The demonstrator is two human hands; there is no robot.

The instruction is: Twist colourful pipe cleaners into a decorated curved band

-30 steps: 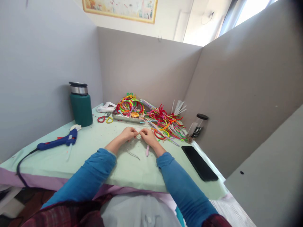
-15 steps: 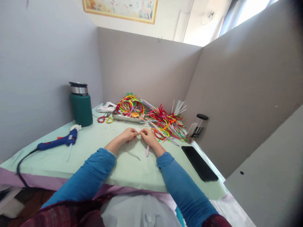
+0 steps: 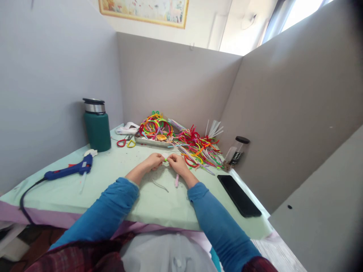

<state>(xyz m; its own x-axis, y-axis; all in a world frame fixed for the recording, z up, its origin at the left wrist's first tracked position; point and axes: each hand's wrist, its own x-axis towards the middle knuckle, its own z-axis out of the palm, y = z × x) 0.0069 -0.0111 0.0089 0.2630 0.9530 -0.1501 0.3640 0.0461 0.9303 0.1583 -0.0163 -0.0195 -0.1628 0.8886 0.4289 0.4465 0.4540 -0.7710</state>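
Observation:
My left hand (image 3: pixel 155 161) and my right hand (image 3: pixel 176 163) meet above the middle of the table, with the fingertips of both pinched. Between them shows a small bright green piece (image 3: pixel 165 160), like a bit of pipe cleaner, held at both sides. Its full shape is hidden by the fingers. Just below my right hand lies a narrow pink-lilac strip (image 3: pixel 177 181), partly covered by the wrist. A thin grey pipe cleaner or wire (image 3: pixel 160 185) rests on the cloth between my forearms.
Behind my hands stand a metal tray (image 3: pixel 153 142) of coloured pipe-cleaner shapes and a heap of loose pipe cleaners (image 3: pixel 198 145). Scissors (image 3: pixel 131 144), a green bottle (image 3: pixel 98 128) and a blue glue gun (image 3: pixel 70 170) are leftward. A black phone (image 3: pixel 238 195) and a clear black-lidded jar (image 3: pixel 238 151) are rightward.
The bright green piece now shows between my fingertips, where a pale gap showed before. My hands have hardly moved, and the things on the table lie as they did.

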